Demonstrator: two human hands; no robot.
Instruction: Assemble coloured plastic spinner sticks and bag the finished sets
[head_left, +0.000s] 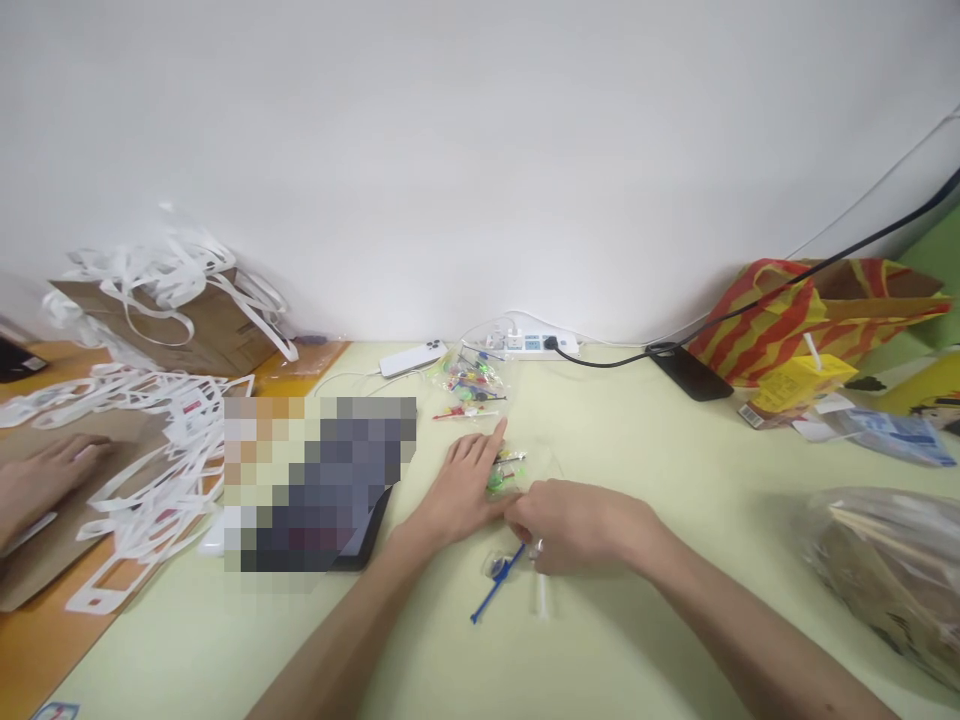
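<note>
The left hand (461, 487) lies flat on the pale green table (660, 450), fingers spread and pointing away, pressing on a small clear bag (508, 470) with green and yellow bits inside. The right hand (574, 525) is curled just beside it, its fingertips drawn together at the near edge of that bag; whether it pinches the bag or a small piece cannot be told. Under the right hand, on the near side, lie a blue stick (495, 588) and a small white tube (541, 592).

Farther away sits a second clear bag of coloured pieces (472, 380), with a white power strip (531, 344) and a white remote-like bar (411, 358) against the wall. To the left of the hands lies a dark tablet (360, 545), partly blurred out. At far left, another person's hand (41, 480) rests on brown cardboard (45, 580) among white plastic cut-outs (157, 440). On the right stand a red-and-yellow striped bag (780, 300) and a yellow carton (799, 385); a clear bag with wooden sticks (892, 570) lies near right.
</note>
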